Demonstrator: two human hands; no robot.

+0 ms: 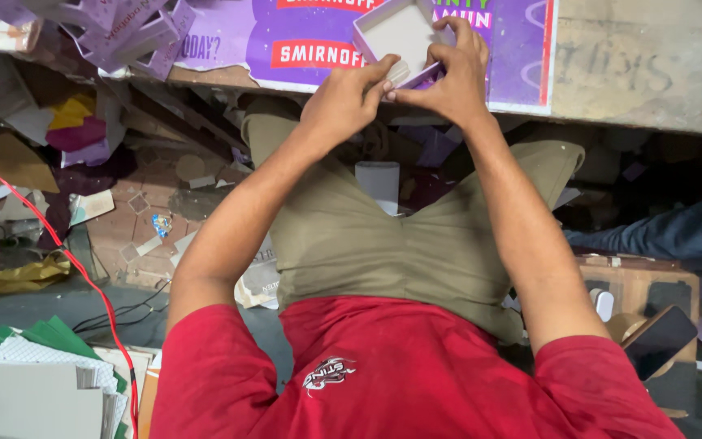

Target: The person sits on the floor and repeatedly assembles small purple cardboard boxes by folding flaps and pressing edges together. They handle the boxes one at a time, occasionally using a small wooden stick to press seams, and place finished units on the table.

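Note:
A small purple cardboard box (396,32) with a pale inside rests on a purple printed sheet (302,41) that covers the low workbench. My left hand (349,96) pinches the box's near edge with thumb and fingers. My right hand (452,77) grips the same edge and the right side wall, fingers curled over the rim. Both hands meet at the near corner of the box, where a pale strip (400,73) shows between the fingertips.
A heap of folded purple boxes (123,32) lies at the bench's far left. Paper scraps litter the floor (156,219). A red cable (75,268) runs past stacked card sheets (34,382). A dark phone (660,340) lies at my right; another person's blue-trousered leg (676,232) is beyond.

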